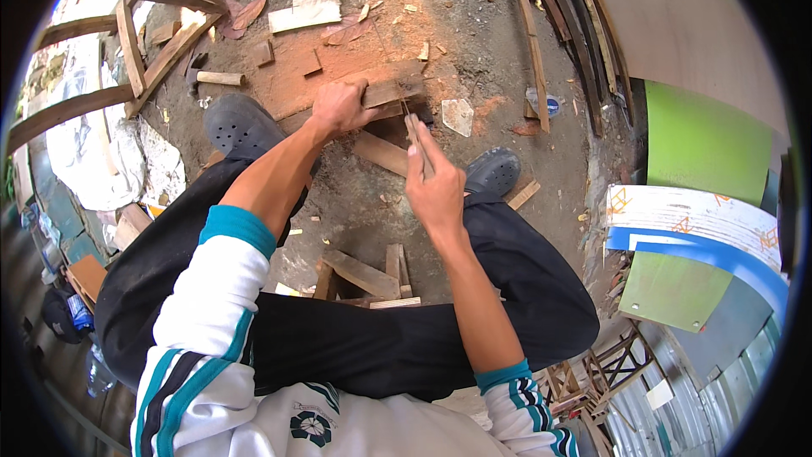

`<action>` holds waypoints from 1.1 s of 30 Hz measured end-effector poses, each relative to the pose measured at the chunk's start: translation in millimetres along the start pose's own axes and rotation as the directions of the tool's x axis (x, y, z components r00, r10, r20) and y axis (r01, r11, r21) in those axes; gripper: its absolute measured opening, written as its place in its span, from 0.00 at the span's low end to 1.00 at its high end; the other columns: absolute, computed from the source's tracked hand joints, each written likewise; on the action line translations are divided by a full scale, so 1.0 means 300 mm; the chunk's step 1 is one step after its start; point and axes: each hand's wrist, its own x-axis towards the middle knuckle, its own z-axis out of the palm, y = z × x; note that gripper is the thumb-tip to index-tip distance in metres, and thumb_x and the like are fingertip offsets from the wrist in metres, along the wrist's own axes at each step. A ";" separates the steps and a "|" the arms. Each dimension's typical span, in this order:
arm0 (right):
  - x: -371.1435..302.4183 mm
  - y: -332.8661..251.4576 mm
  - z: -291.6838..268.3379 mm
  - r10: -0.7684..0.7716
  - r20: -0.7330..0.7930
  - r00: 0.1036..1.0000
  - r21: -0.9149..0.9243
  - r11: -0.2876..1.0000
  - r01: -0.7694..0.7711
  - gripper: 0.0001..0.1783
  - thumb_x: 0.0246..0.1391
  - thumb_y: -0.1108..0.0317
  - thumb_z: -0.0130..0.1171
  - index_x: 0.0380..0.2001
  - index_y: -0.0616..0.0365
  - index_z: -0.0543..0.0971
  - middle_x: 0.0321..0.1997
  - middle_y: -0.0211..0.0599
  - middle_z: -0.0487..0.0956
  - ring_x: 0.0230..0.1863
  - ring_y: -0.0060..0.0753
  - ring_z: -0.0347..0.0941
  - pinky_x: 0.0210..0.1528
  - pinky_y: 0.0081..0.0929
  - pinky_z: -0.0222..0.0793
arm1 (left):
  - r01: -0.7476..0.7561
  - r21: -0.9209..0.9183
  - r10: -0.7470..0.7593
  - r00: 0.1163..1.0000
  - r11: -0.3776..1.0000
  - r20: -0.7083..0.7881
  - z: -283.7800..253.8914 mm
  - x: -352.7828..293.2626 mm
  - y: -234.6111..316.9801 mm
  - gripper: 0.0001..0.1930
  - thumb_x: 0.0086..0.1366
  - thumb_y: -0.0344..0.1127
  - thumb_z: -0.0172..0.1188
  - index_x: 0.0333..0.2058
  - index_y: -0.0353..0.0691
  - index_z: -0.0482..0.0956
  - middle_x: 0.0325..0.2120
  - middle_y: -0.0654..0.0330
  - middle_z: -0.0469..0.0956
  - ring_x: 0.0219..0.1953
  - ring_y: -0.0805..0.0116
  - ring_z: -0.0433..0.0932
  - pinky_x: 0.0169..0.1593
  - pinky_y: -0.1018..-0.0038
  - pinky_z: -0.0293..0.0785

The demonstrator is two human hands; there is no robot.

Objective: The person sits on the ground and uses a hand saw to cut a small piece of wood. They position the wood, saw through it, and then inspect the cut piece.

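Note:
My left hand [341, 107] presses down on a short wooden board [397, 87], its fingers closed over the near edge. In my right hand [436, 182] is the wooden handle of a handsaw [413, 127], seen nearly edge-on. Its thin blade meets the board close to the right end; how deep it sits is hard to see. Under the board, more wood props it up, partly hidden by my left hand and the board. A loose wooden block [381, 153] slants just below it. Orange sawdust [296, 63] covers the ground around the work.
My dark clogs [244, 124] [492, 172] flank the work. A hammer [220, 79] lies at the left, near a wooden frame [173, 55]. Long wood strips [529, 42] and green panels [706, 140] line the right side. Wood offcuts [364, 273] lie between my legs.

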 end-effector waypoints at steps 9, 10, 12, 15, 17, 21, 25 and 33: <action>-0.003 0.034 -0.006 -0.058 -0.067 0.996 0.061 0.996 0.062 0.23 0.63 0.70 0.55 0.61 0.60 0.76 0.48 0.60 0.83 0.44 0.52 0.84 0.42 0.35 0.79 | -0.017 0.041 0.017 1.000 0.999 -0.022 0.025 -0.001 0.018 0.27 0.57 0.60 0.64 0.38 0.39 0.78 0.24 0.47 0.83 0.29 0.46 0.84 0.34 0.54 0.78; 0.068 0.025 0.025 0.011 -0.024 1.000 0.130 0.992 -0.008 0.23 0.64 0.69 0.55 0.61 0.60 0.76 0.47 0.61 0.82 0.44 0.51 0.84 0.39 0.34 0.79 | -0.016 0.054 0.016 1.000 0.998 0.004 0.019 0.015 0.002 0.26 0.57 0.59 0.65 0.38 0.39 0.78 0.23 0.47 0.83 0.28 0.46 0.84 0.34 0.54 0.78; -0.007 -0.009 -0.029 0.032 0.010 0.999 0.051 0.998 -0.032 0.23 0.63 0.70 0.56 0.61 0.60 0.76 0.45 0.60 0.83 0.41 0.50 0.85 0.36 0.34 0.78 | -0.018 0.066 0.018 1.000 0.998 0.009 0.021 0.019 -0.016 0.26 0.56 0.59 0.65 0.38 0.39 0.79 0.23 0.48 0.83 0.28 0.47 0.84 0.34 0.55 0.78; -0.272 -0.029 -0.145 -0.089 -0.072 0.993 0.027 0.995 0.091 0.24 0.61 0.74 0.58 0.60 0.61 0.76 0.34 0.57 0.83 0.29 0.47 0.84 0.29 0.33 0.75 | -0.035 0.070 0.039 0.997 0.997 -0.069 0.028 -0.004 -0.042 0.26 0.56 0.58 0.65 0.38 0.39 0.79 0.23 0.48 0.83 0.27 0.48 0.84 0.33 0.55 0.78; -0.291 -0.041 -0.172 -0.077 -0.080 0.994 0.051 0.995 0.081 0.23 0.61 0.75 0.58 0.59 0.63 0.77 0.36 0.58 0.83 0.32 0.48 0.84 0.33 0.31 0.75 | -0.033 0.056 0.037 0.996 0.998 -0.079 0.020 0.014 -0.030 0.25 0.56 0.58 0.65 0.38 0.39 0.79 0.23 0.48 0.83 0.26 0.47 0.84 0.33 0.55 0.78; 0.013 0.064 -0.009 0.002 -0.059 0.998 0.045 0.999 0.001 0.20 0.61 0.74 0.58 0.56 0.66 0.79 0.45 0.60 0.83 0.43 0.47 0.85 0.42 0.28 0.78 | -0.043 0.057 0.044 0.999 0.997 -0.019 0.045 0.024 0.005 0.25 0.56 0.57 0.65 0.38 0.38 0.79 0.22 0.48 0.83 0.27 0.47 0.84 0.33 0.55 0.78; -0.220 -0.043 -0.146 0.067 0.049 0.997 0.031 0.997 -0.069 0.19 0.61 0.75 0.57 0.56 0.67 0.79 0.48 0.58 0.83 0.46 0.46 0.85 0.43 0.31 0.78 | -0.016 0.082 0.018 0.999 0.997 -0.031 0.045 0.002 -0.045 0.25 0.56 0.57 0.65 0.38 0.38 0.79 0.23 0.47 0.82 0.26 0.48 0.83 0.33 0.56 0.78; -0.014 0.050 -0.030 0.024 0.002 1.000 0.073 0.997 -0.024 0.21 0.62 0.73 0.58 0.57 0.68 0.77 0.50 0.59 0.82 0.48 0.49 0.83 0.44 0.31 0.78 | -0.029 0.055 0.030 0.999 0.998 -0.021 0.037 0.018 -0.030 0.26 0.56 0.57 0.66 0.38 0.38 0.78 0.22 0.48 0.82 0.26 0.49 0.83 0.32 0.55 0.78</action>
